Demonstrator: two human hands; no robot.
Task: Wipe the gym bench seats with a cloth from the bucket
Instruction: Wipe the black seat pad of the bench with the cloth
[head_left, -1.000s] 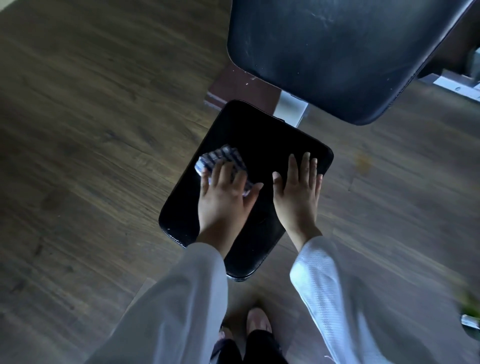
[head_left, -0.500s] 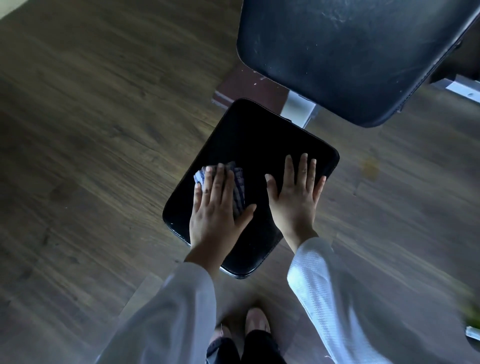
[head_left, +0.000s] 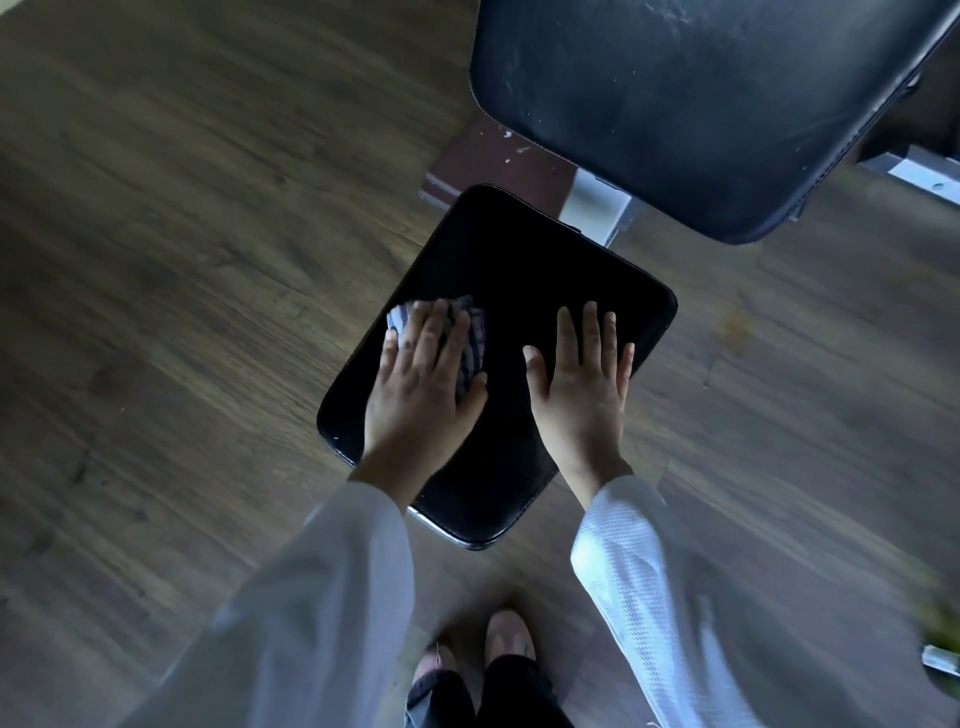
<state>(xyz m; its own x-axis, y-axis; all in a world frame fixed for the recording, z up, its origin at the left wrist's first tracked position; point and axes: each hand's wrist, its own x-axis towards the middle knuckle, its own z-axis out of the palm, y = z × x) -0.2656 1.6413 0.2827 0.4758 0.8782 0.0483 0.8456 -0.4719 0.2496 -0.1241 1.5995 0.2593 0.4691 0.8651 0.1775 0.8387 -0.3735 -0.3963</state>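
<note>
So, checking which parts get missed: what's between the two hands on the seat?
Only bare black seat pad, seen in the head view. The left hand presses the checked cloth; the right hand lies flat, apart from both.

hands: 2 (left hand (head_left: 421, 384), right hand (head_left: 582, 384)) | cloth (head_left: 470, 338): 1 | seat pad (head_left: 519, 270): 1 | back pad (head_left: 701, 104): 1 | feet: 2

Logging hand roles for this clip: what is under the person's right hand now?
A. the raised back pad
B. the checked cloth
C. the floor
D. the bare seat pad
D: the right hand lies flat with straight fingers on the bare black seat pad, while the checked cloth is under the left hand.
</note>
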